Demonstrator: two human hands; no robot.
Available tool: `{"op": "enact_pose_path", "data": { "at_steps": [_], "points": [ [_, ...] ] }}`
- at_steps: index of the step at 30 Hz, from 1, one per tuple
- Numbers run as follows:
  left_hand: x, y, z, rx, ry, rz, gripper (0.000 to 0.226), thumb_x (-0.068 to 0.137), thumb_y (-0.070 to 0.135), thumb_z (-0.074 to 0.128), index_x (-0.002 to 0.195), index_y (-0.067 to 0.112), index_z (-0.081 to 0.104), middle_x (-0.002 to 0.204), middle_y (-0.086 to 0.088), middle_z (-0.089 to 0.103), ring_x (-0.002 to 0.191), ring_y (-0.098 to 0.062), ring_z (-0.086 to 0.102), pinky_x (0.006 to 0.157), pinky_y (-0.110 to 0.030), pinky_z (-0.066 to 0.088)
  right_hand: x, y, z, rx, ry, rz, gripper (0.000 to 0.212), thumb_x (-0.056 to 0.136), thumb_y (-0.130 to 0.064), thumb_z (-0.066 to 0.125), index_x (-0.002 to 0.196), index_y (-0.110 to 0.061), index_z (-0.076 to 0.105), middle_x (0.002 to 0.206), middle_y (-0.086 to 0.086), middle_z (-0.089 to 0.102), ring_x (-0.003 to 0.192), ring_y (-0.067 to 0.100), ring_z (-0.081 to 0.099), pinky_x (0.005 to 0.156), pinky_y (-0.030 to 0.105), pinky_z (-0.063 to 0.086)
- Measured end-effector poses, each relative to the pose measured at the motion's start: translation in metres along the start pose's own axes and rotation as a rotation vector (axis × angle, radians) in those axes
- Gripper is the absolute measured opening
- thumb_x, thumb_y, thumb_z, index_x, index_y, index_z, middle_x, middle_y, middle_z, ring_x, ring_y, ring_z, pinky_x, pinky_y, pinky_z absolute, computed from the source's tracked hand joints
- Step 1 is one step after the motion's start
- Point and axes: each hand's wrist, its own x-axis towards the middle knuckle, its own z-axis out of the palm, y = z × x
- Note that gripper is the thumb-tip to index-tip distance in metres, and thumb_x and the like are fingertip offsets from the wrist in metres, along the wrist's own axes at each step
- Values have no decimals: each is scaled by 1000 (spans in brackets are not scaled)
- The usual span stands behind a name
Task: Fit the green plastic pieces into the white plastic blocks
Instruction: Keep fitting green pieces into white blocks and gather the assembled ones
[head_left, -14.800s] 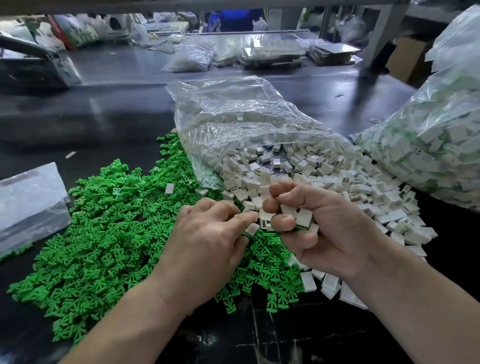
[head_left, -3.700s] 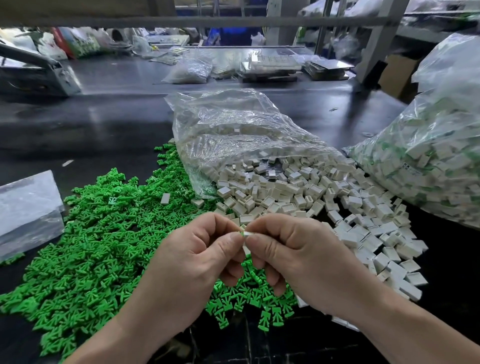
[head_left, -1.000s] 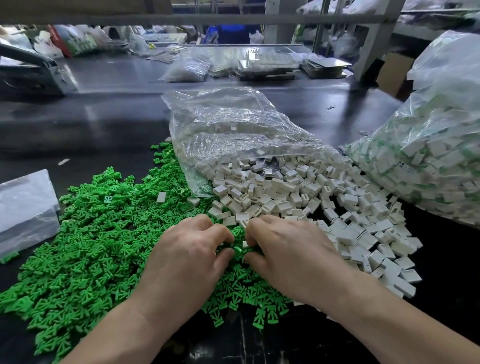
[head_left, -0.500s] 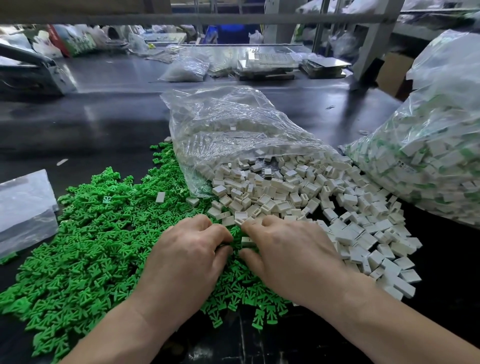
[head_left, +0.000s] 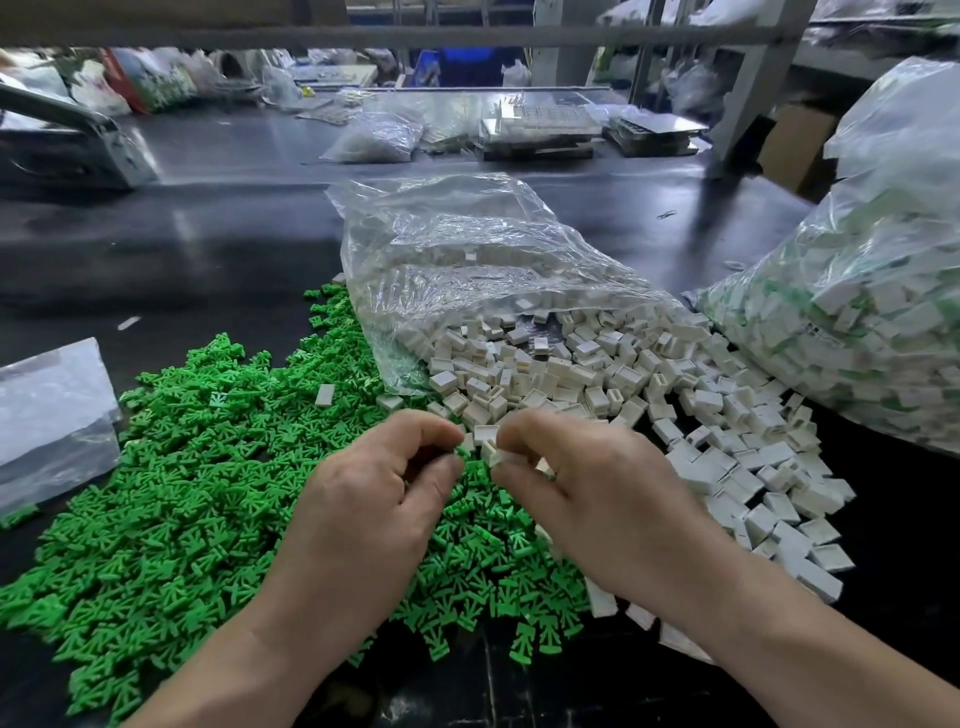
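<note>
Dark worktop (head_left: 208, 234) is loaded as follows. A large sack (head_left: 857, 312) at far right is filled with white blocks showing green, judged to be finished units. A clear bag (head_left: 467, 249) lies on its side in the middle, with white blocks (head_left: 623, 384) spilled from its mouth toward the right. Green pieces (head_left: 182, 493) are heaped loose on the left, and the two heaps meet just ahead of the hands. Left hand (head_left: 374, 509) is curled narrow, thumb and forefinger closed in a pinch; a sliver of a green piece (head_left: 459, 451) is seen at the tips and taken to be held, orientation not readable. Right hand (head_left: 587, 499) is curled likewise, with a single white block (head_left: 503, 457) pinched between thumb and forefinger, just beside the left fingertips and not yet joined. Step judged: one piece to be mated into one block. The block's open side should be turned toward the left hand before contact. The block should be gripped on its closed faces so the opening is not covered. The green piece should be held by the end that stays outside, entered straight rather than skewed, and pressed until fully seated. Risk: a dropped part would be lost among the unfitted ones below.
</note>
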Motion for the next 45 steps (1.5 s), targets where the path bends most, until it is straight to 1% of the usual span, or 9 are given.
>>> {"op": "enact_pose_path", "data": {
  "at_steps": [2, 6, 10, 14, 19, 23, 27, 37, 45],
  "points": [
    [0, 2, -2, -204, -8, -66, 20, 85, 27, 69, 98, 42, 67, 92, 27, 67, 85, 5, 64, 64, -3, 46, -1, 2, -2, 291, -24, 75, 3, 97, -35, 65, 97, -35, 62, 74, -11, 63, 59, 8, 56, 52, 21, 45],
    [-1, 9, -6, -528, -26, -134, 24, 79, 23, 71, 98, 37, 71, 89, 6, 74, 81, -11, 71, 69, -13, 53, -2, -1, -5, 945, -217, 248, 9, 95, -30, 68, 101, -35, 71, 70, -2, 68, 44, 9, 41, 39, 23, 33],
    [-3, 14, -7, -616, -40, -126, 18, 76, 25, 71, 93, 31, 72, 86, -2, 74, 75, -13, 71, 65, -14, 53, 2, -3, -9, 1185, -255, 323, 11, 88, -17, 67, 97, -21, 73, 74, 8, 68, 41, 10, 42, 37, 18, 31],
    [-4, 20, -5, -654, -26, -139, 9, 79, 21, 70, 87, 24, 71, 81, -4, 74, 71, -11, 70, 61, -13, 52, 4, -6, -8, 1324, -198, 396, 8, 86, -23, 69, 91, -20, 74, 76, 10, 68, 40, 10, 42, 37, 18, 30],
    [-4, 16, -8, -624, -13, -195, 19, 74, 42, 75, 83, 26, 71, 65, -1, 64, 59, -13, 59, 56, -17, 51, 5, -4, -8, 1331, -150, 539, 20, 91, -7, 70, 109, -14, 68, 81, 11, 70, 43, 12, 41, 37, 20, 31],
    [-1, 15, -8, -949, -92, -326, 13, 65, 26, 77, 75, 21, 71, 70, -12, 65, 58, -21, 61, 50, -27, 50, 4, -6, -9, 1314, -207, 562, 10, 91, -6, 69, 92, -15, 75, 89, 13, 73, 44, 10, 44, 38, 20, 31],
    [-1, 16, -3, -1061, -128, -394, 11, 71, 11, 68, 71, 21, 72, 76, -19, 70, 59, -25, 66, 47, -29, 52, 2, -7, -8, 1256, -220, 540, 6, 90, -13, 73, 88, -18, 75, 74, 5, 62, 44, 10, 42, 37, 20, 30],
    [-5, 14, -2, -965, -133, -317, 9, 76, 26, 74, 81, 19, 72, 84, -17, 72, 68, -25, 68, 53, -26, 53, 0, -6, -3, 1314, -182, 482, 18, 81, -26, 74, 95, -14, 75, 76, 4, 64, 45, 9, 43, 37, 19, 31],
    [-5, 12, -2, -836, -149, -279, 10, 82, 26, 64, 80, 18, 70, 70, -9, 66, 57, -21, 62, 51, -26, 50, -5, -11, -7, 892, -192, 287, 19, 100, -34, 60, 88, -28, 73, 70, -8, 62, 51, 7, 47, 44, 19, 37]
  ]
}}
